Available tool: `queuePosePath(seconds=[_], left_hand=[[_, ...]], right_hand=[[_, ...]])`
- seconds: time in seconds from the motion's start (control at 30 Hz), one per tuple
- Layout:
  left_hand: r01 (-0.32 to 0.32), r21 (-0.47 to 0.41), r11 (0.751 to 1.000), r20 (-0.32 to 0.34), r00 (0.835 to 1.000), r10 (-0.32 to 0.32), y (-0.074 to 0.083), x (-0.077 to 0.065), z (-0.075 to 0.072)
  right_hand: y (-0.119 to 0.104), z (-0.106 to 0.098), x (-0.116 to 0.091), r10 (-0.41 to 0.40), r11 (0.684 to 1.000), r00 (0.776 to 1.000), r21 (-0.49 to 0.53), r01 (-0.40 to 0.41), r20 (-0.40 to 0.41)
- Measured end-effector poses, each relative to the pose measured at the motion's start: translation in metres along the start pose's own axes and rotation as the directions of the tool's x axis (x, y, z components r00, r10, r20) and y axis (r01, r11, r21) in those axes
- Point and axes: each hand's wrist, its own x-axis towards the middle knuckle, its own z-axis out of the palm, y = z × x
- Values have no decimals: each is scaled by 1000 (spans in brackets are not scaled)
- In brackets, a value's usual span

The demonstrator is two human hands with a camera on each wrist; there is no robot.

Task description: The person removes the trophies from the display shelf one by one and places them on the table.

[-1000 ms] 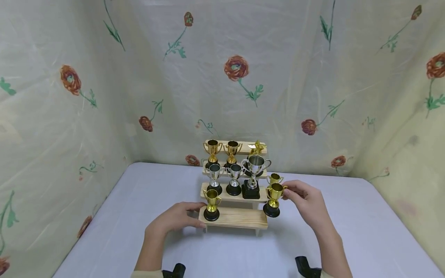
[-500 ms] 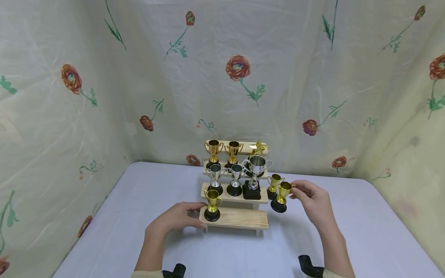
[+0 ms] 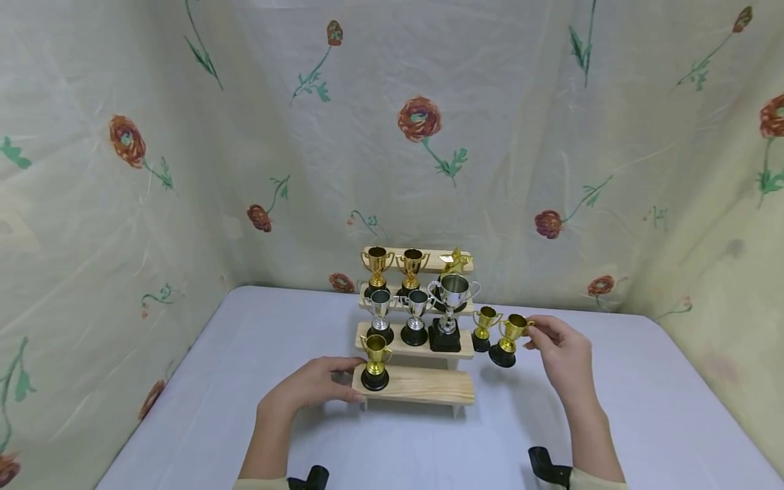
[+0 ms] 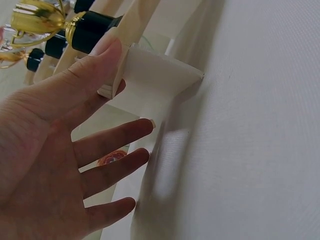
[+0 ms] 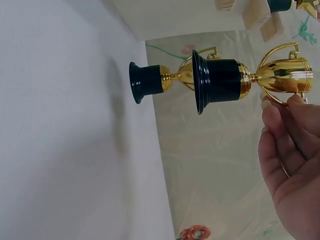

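My right hand (image 3: 562,347) pinches a small gold trophy cup (image 3: 512,329) by its handle. That cup's black base hangs tilted above the table in the right wrist view. Just left of it, a second gold trophy (image 3: 485,325) stands on the table beside the stand. My left hand (image 3: 311,386) grips the left end of the lowest step of the tiered wooden stand (image 3: 422,385) between thumb and index finger. In the left wrist view, the other fingers (image 4: 112,175) spread loosely. One gold trophy (image 3: 375,361) stands upright at that step's left end.
The middle step bears two small silver trophies (image 3: 416,314) and a larger silver cup (image 3: 454,292). Two gold cups (image 3: 412,267) and a gold star trophy (image 3: 456,261) stand on a higher step. Flowered cloth (image 3: 294,150) hangs behind the white table (image 3: 245,340).
My right hand has carried the gold trophy rightward and slightly back, away from the stand, uncovering the second gold trophy. The left hand keeps its grip on the step.
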Motion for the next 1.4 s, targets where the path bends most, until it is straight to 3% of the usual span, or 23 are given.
queuePosePath(seconds=[0.37,1.1,1.4], left_hand=[[3,-11,1000,-1,1000,-3,2,-2,0],[17,-3,1000,-7,1000,-17,3,1,0],[32,13,999,-5,999,-32,3,-1,-1]], right_hand=[[7,0,4,31,999,998,26,-30,-48],[13,6,17,58,995,997,-72,-62,-59],[21,10,19,73,996,997,-56,-75,-38]])
